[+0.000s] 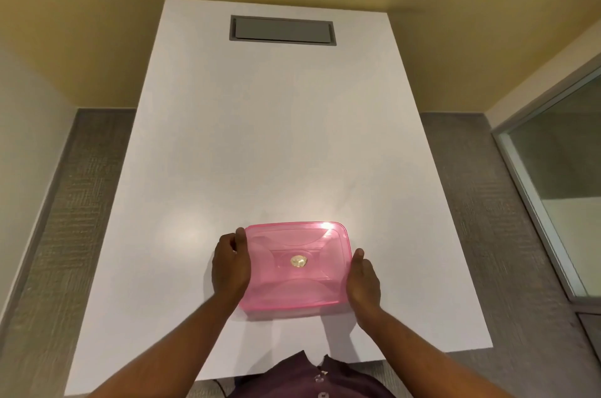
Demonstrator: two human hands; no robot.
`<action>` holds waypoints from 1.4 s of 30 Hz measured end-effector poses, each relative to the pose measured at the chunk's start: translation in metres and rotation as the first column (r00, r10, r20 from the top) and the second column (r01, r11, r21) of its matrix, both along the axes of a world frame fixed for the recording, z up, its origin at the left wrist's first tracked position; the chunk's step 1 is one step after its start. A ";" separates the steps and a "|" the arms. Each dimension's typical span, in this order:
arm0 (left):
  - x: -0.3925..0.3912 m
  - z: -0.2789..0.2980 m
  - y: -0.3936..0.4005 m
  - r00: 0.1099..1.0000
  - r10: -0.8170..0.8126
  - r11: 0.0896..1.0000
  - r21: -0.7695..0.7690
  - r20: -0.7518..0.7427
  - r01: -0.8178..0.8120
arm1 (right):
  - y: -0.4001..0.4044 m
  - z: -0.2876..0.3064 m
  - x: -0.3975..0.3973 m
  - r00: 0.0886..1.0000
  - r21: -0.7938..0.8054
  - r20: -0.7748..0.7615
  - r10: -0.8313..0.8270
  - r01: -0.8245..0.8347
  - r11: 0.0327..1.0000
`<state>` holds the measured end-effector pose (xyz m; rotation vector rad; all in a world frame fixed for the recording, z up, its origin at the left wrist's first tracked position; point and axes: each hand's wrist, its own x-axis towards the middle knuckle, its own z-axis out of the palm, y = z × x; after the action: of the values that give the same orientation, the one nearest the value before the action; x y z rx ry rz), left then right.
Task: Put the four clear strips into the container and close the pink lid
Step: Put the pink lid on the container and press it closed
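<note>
- Judging from how things sat, the job looked basically finished: the translucent pink rectangular plastic lid [297, 267] was lying flat across the container, which itself was hidden under it.
- No clear strips were anywhere on the plain white rectangular table [260, 137], so my guess was they were already inside, though the tinted lid made it too hazy to actually count them.
- What could've been left: a last press around the edges to make sure it was snapped shut. Couldn't tell if it was fully seated.
- The lidded box was at about 6 o'clock on the table, near the person's edge, with a small round gold sticker [298, 261] dead centre on the lid.
- The left hand [231, 264] was at the lid's 9 o'clock side, fingers curled, thumb touching the rim by the far corner.
- The right hand [364, 280] was at 3 o'clock, flat and loose against the side edge, fingers together, not really clamping anything.
- Both forearms came in from 6 o'clock, angled inward.
- A grey recessed rectangular hatch [282, 30] was up at 12 o'clock, well apart.
</note>
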<state>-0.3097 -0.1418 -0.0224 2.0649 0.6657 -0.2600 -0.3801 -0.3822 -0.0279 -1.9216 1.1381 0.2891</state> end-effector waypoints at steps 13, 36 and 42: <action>-0.045 0.005 -0.009 0.982 -0.140 0.970 0.215 0.126 0.111 | 0.014 0.000 -0.003 0.991 -0.321 0.093 0.094 -0.059 0.945; -0.021 0.023 -0.019 0.977 0.043 0.966 -0.239 -0.209 -0.094 | 0.009 0.023 0.016 0.992 0.034 0.095 0.083 -0.086 0.996; 0.028 0.031 -0.022 0.981 0.011 0.944 -0.321 -0.193 -0.074 | 0.001 0.036 0.062 0.993 0.126 0.120 0.018 -0.033 0.991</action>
<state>-0.2819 -0.1637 0.0085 1.7190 0.7277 -0.5121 -0.3182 -0.3808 0.0084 -1.8167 0.9941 0.2520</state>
